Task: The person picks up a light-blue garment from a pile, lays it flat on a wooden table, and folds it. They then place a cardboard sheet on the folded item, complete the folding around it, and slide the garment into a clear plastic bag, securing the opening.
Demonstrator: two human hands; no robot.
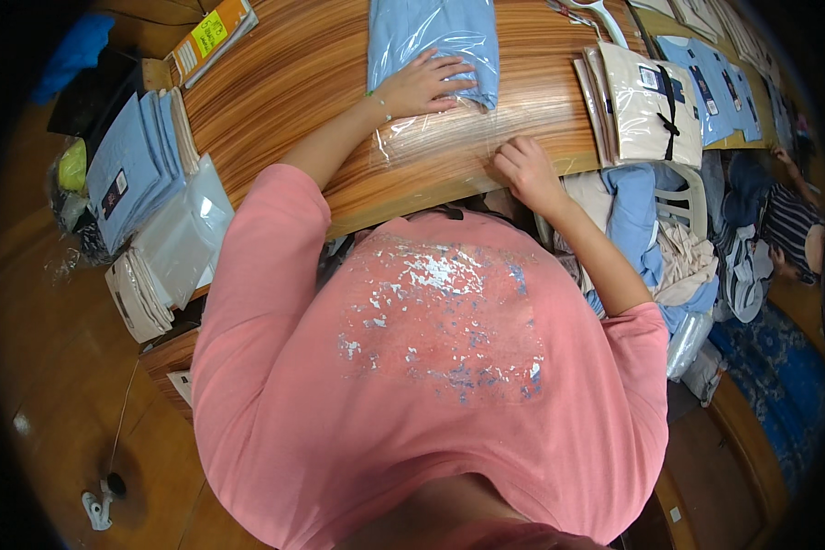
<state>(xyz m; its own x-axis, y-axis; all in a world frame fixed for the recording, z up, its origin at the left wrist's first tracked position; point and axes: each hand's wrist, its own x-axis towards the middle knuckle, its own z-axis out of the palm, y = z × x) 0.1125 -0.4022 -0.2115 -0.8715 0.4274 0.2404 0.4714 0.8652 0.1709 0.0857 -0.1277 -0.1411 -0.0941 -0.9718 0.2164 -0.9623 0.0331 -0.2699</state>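
A folded light-blue garment [435,32] lies on the wooden table in a clear plastic bag [431,133], whose loose end stretches toward me past the cloth. Palm down, my left hand [422,84] rests on the bagged garment with its fingers spread. My right hand [527,172] is at the table's near edge, its fingers curled together at the corner of the bag's loose end. The clear film is hard to make out right at those fingertips.
Bagged cream garments [646,105] are stacked at the table's right, near white-handled scissors [605,18]. An orange notebook [213,38] lies far left. Blue folded garments [137,170] and clear bags [183,234] sit at left. Loose clothes [632,215] fill a chair at right. Another person [788,220] is far right.
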